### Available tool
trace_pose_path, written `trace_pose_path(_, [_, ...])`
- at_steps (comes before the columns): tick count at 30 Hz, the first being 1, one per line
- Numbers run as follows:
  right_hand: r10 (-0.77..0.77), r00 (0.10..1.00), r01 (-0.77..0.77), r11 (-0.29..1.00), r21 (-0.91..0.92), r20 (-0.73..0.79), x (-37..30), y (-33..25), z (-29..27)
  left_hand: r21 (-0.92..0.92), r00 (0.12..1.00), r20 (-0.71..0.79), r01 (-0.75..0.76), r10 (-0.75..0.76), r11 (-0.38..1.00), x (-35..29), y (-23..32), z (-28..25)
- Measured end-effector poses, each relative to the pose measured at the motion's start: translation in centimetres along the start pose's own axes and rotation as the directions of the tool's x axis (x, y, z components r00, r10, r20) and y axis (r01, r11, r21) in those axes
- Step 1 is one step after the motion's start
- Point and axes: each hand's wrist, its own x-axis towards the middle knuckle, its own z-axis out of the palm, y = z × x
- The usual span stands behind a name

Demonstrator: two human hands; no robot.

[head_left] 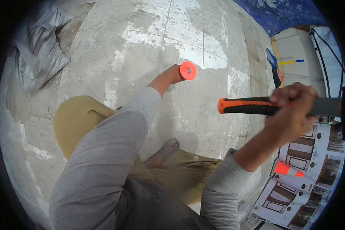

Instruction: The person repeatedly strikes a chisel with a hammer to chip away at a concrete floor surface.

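The chisel (pixel 188 70) ends in a dull metal head set in a smooth plastic guard (pixel 184 75). The hammer (pixel 249 106) has a matt, rubbery-looking handle. Rough, chalky residue coats the floor (pixel 203 103), with smoother tile showing through. Sleeves (pixel 103 149) and trousers (pixel 78 115) are soft matt cloth; the tarp (pixel 283 15) looks like wrinkled plastic, the cone (pixel 288 168) smooth plastic.

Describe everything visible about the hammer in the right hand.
The hammer has a black, rubbery-looking grip with an orange panel and butt, then a plain grey shaft. Raised off the floor, it runs across the view, butt to the left. The right hand wraps it around where grip meets shaft; its head is barely discernible against the dark rim.
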Motion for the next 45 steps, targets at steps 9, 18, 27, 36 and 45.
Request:
trace_pose_path(9, [0.934,0.288,-0.841,0.351,-0.412,0.210,-15.6,15.0,-4.7,-0.084,0.995,-0.017,-0.095,0.094,0.992,0.6,1.6,-1.3])
trace_pose_path(18, [0.859,0.445,-0.844,0.497,-0.203,0.251,-12.2,10.2,-6.3,0.054,0.984,0.157,-0.090,0.080,0.994,0.4,1.0,-1.4])
trace_pose_path(27, [0.429,0.894,-0.439,0.897,0.055,0.128,-4.7,5.8,-3.3,0.017,0.967,0.254,0.006,-0.010,1.000,0.1,3.9,-2.0])
trace_pose_path(36, [0.932,0.203,-0.890,0.303,-0.340,0.300,-16.1,15.0,-6.6,0.130,0.993,0.041,-0.112,0.108,0.985,1.0,-2.1,-2.7])
trace_pose_path(45, [0.922,0.316,-0.918,0.357,-0.174,0.224,-14.1,10.7,-7.4,-0.148,0.983,-0.169,-0.095,0.069,0.984,0.2,1.8,-4.9])
